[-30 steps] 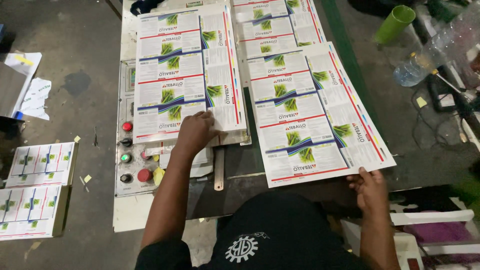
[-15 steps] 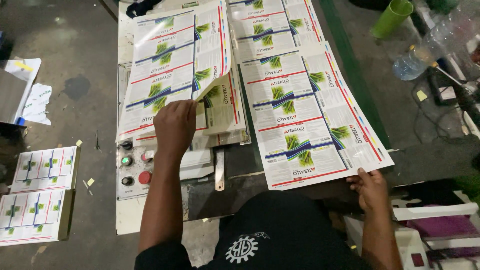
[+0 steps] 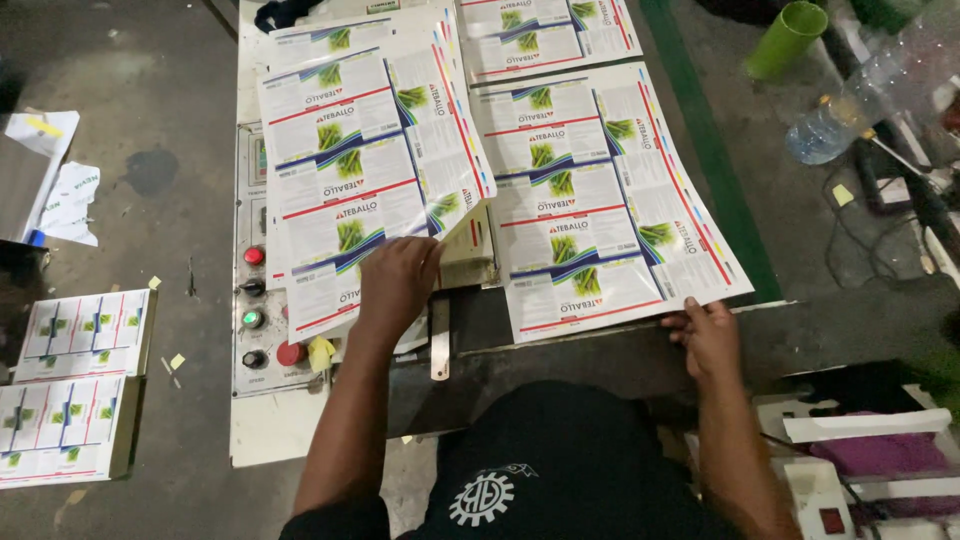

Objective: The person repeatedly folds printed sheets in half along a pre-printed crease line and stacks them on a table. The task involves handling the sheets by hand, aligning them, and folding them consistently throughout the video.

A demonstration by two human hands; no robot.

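My left hand [image 3: 398, 282] grips the near right corner of a glossy printed label sheet [image 3: 350, 170], white with green plant pictures and red and blue lines. That sheet is lifted and tilted off the left stack on the machine table [image 3: 262, 425]. My right hand [image 3: 708, 338] rests on the near edge of a second printed sheet [image 3: 600, 200], which lies flat on the right. More sheets of the same kind [image 3: 545, 35] lie farther back.
A control panel with red, green and black buttons [image 3: 255, 315] sits left of the sheets. A metal ruler [image 3: 440, 340] lies by my left hand. Stacks of printed sheets [image 3: 70, 385] stand on the floor at left. A green cup [image 3: 785, 38] and plastic bottle [image 3: 850, 105] are at upper right.
My left hand has lifted the left sheet off its stack and drawn it toward me and leftward, so it now tilts. My right hand stays at the right sheet's near edge.
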